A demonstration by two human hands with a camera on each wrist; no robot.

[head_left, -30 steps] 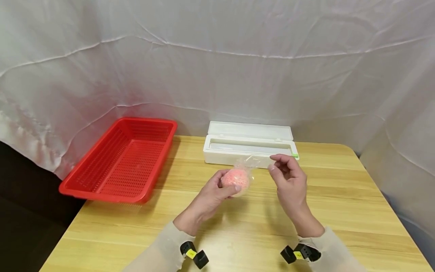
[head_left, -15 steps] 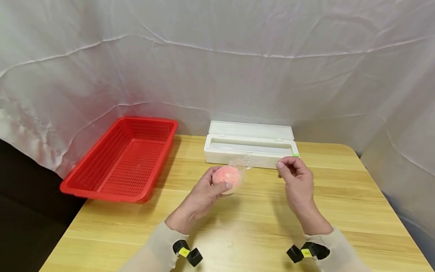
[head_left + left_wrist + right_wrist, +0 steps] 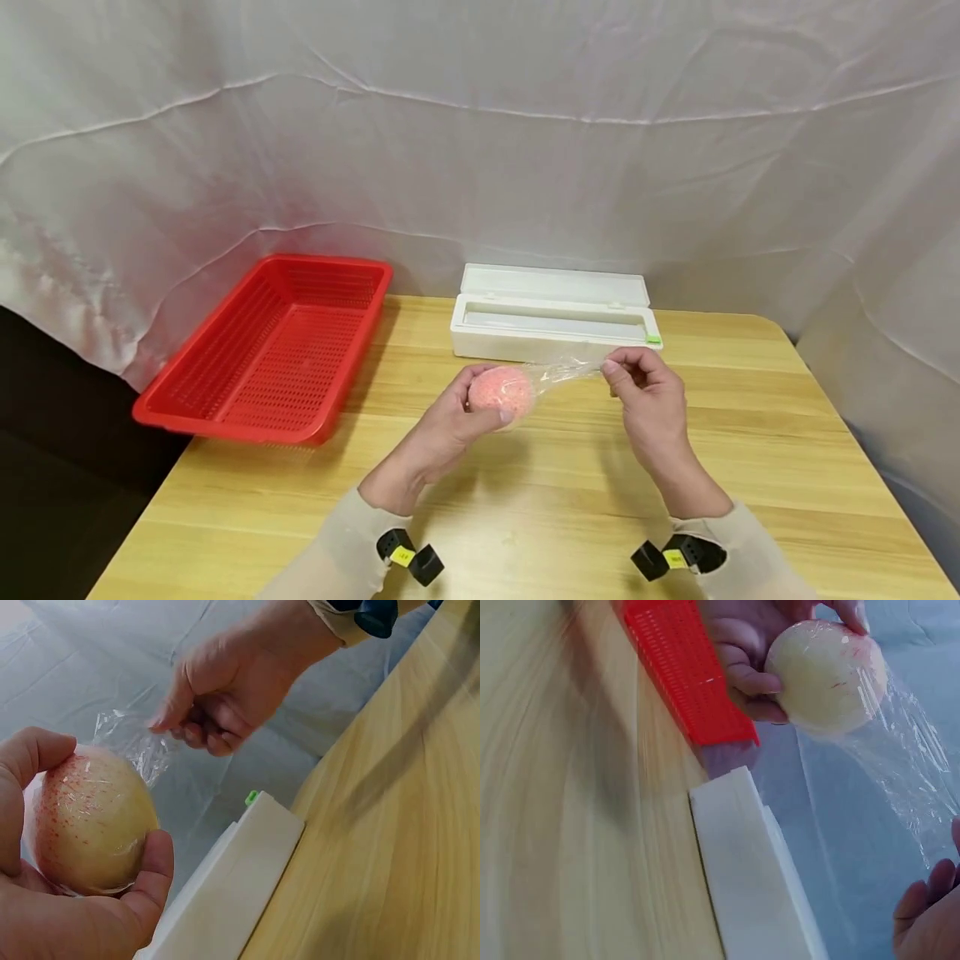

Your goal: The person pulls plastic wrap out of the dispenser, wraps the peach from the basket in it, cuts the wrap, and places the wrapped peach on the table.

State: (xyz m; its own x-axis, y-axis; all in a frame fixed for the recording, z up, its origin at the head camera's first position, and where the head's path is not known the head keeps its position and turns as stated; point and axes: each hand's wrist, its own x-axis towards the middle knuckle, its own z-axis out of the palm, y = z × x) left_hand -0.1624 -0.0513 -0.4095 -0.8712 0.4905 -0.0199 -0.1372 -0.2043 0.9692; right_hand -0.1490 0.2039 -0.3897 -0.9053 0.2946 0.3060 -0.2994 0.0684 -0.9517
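Observation:
My left hand [image 3: 442,429] holds a round pink and pale-yellow peach [image 3: 498,392] above the table, fingers on its far side and thumb across the near side. Clear cling film [image 3: 131,739] covers the peach, its loose end gathered into a tail. That tail is drawn out to the right, and my right hand [image 3: 651,404] pinches its end between thumb and curled fingers. In the right wrist view the film [image 3: 907,757] runs in creased folds from the peach [image 3: 825,679] down to the right fingers.
Behind the hands stands a long white cling-film box [image 3: 510,343], lid raised, with a green tab [image 3: 653,340] at its right end. A red perforated basket [image 3: 341,400] sits at the table's left. The wooden table [image 3: 555,517] ends at a pale curtain [image 3: 570,183].
The left hand has moved slightly left with the peach. The film's loose end, earlier crumpled beside the peach, is now stretched to the right hand, which has shifted a little right.

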